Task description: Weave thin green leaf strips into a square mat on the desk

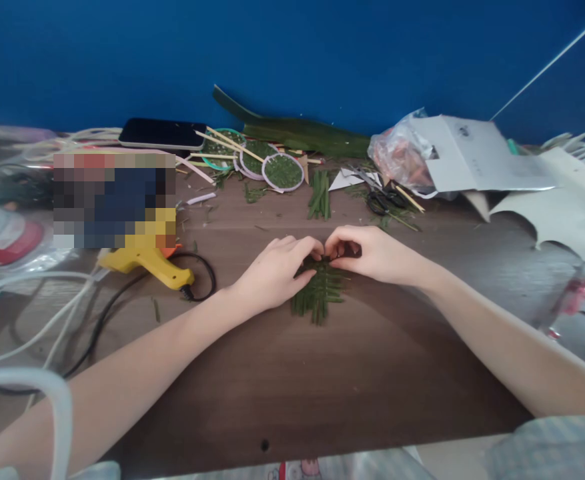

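Note:
Woven green leaf strips (318, 297) lie on the brown table in front of me, their loose ends fanning toward me. My left hand (288, 267) pinches the strips at their upper left edge. From the other side my right hand (359, 252) pinches the top edge, its fingertips nearly meeting those of the left. The exact strip between the fingers is partly hidden. Just beyond my hands lies a small bundle of cut leaf strips (319, 195). Black-handled scissors (385, 200) rest to the right of that bundle.
A yellow glue gun (159, 263) with a black cord lies left. Behind are a phone (162, 133), round leaf-filled hoops (283, 172), wooden sticks (235, 145) and a long leaf (302, 133). A plastic bag (405, 157), white box (482, 157) and cut white card (567, 200) stand right.

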Action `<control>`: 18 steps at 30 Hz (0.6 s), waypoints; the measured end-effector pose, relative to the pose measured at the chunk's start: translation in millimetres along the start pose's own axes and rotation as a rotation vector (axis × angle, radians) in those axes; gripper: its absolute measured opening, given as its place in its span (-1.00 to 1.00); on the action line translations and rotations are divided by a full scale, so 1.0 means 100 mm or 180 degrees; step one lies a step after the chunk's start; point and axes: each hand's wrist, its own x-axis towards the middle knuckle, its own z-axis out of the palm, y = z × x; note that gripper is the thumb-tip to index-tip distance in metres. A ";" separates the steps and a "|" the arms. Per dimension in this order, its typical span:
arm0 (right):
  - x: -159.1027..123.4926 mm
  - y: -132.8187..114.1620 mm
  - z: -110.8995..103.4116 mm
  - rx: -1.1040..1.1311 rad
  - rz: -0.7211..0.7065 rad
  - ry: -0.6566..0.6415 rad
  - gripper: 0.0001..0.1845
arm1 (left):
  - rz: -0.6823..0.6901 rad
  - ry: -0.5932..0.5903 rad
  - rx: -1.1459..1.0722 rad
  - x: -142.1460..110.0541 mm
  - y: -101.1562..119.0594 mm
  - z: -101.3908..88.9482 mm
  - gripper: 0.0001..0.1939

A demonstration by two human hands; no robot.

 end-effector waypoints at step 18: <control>0.02 0.01 0.22 0.0232 -0.0043 0.0769 -0.85 | 0.0162 0.0070 0.0287 -0.01 -0.01 0.03 -0.81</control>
